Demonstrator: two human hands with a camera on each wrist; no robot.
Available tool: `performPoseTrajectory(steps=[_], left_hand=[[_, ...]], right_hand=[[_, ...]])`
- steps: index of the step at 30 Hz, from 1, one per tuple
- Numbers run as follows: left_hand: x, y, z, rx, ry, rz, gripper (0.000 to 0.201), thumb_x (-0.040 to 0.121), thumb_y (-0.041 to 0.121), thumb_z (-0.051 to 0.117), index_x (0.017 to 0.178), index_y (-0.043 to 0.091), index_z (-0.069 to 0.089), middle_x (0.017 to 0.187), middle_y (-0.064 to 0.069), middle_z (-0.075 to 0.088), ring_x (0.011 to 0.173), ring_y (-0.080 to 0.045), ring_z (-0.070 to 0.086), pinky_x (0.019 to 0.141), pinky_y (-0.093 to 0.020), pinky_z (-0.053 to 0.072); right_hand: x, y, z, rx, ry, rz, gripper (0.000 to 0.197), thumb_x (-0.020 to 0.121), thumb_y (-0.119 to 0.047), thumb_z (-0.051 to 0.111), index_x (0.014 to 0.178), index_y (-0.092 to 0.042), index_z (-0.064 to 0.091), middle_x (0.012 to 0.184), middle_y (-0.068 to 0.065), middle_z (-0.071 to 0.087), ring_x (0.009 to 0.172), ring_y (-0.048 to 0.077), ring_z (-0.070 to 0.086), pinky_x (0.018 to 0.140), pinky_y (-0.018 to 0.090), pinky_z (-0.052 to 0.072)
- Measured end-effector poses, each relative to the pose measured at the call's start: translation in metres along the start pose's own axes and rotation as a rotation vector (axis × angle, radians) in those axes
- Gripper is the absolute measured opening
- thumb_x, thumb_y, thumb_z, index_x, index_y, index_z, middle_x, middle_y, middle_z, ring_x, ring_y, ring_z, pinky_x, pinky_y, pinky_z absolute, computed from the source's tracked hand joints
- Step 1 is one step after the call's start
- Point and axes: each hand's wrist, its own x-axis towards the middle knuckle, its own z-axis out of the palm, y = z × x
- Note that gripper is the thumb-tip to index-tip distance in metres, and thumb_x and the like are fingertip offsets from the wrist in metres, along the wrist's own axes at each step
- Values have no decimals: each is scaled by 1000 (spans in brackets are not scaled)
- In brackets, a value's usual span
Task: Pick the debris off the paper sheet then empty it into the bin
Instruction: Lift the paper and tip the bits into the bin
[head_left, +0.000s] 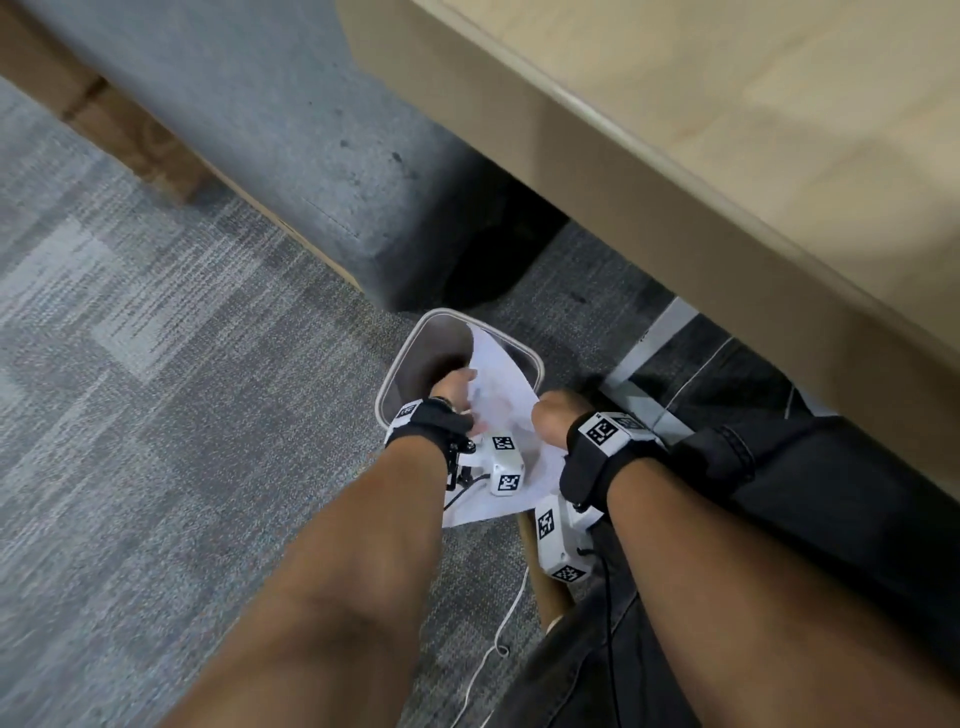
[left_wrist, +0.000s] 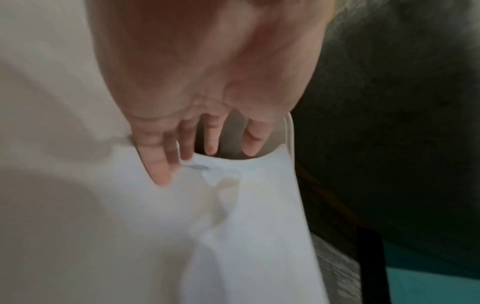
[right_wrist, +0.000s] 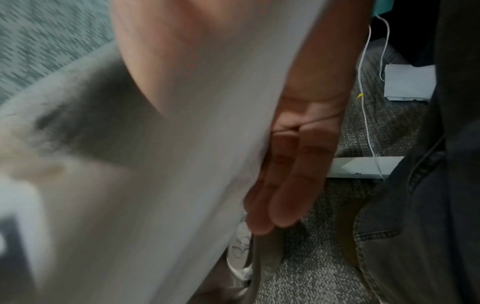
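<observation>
A white paper sheet (head_left: 498, 384) is held tilted, its far end dipping into the white-rimmed bin (head_left: 538, 364) on the carpet. My left hand (head_left: 457, 389) grips the sheet's left edge over the bin's mouth. In the left wrist view, its fingers (left_wrist: 161, 170) lie along the curved paper sheet (left_wrist: 246, 226), and pale bits of debris (left_wrist: 226, 185) sit in the fold near the bin rim (left_wrist: 289, 133). My right hand (head_left: 550, 415) holds the sheet's right edge. In the right wrist view the paper sheet (right_wrist: 182, 164) covers the palm; straight fingers (right_wrist: 291, 185) show behind it and the thumb is hidden.
A beige table top (head_left: 727, 130) overhangs at the upper right, with its white leg foot (head_left: 649, 353) beside the bin. A grey block (head_left: 311, 156) stands behind the bin. My dark jeans (head_left: 831, 493) are at the right, and a white cable (head_left: 498, 623) runs over the carpet.
</observation>
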Motion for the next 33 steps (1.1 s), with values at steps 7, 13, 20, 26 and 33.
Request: performPoseTrajectory(steps=[7,13,20,26,33], left_hand=[[14,12,-21,116,-30,119,21,98,27,58,106,9,63,88,-12,66,69,-26,62,53,-26,49],[24,4,-2,118,-96,40,19,96,32,59,88,14,60,89,-8,60,68,-24,52,67,-32,50],[-3,4,-13,171,86,173,30,100,17,57,72,8,54,82,-13,57,63,-22,47,62,-30,40],[-40,22,-41,123,105,459,42,102,25,46,126,-5,63,129,-25,62,118,-39,61,99,-46,51],[-191,81,-59,-352,261,887,48,98,34,46,126,-4,55,115,-20,63,108,-35,60,94,-45,47]], right_hand=[[0,-2,2,-8,110,-67,45,107,-5,31,150,0,41,156,15,41,140,29,43,101,25,35],[-10,-5,0,-49,148,-84,39,100,-15,42,134,-6,59,141,17,59,123,34,59,96,32,49],[-71,-34,0,-190,286,-217,39,102,-20,46,136,-3,55,143,17,56,130,34,54,101,34,45],[-166,-71,-5,-463,519,-486,36,102,-37,50,119,-8,62,121,16,67,113,36,64,78,36,46],[-314,-77,-40,-414,788,-834,13,95,-12,49,104,-7,57,107,20,67,96,39,63,60,34,40]])
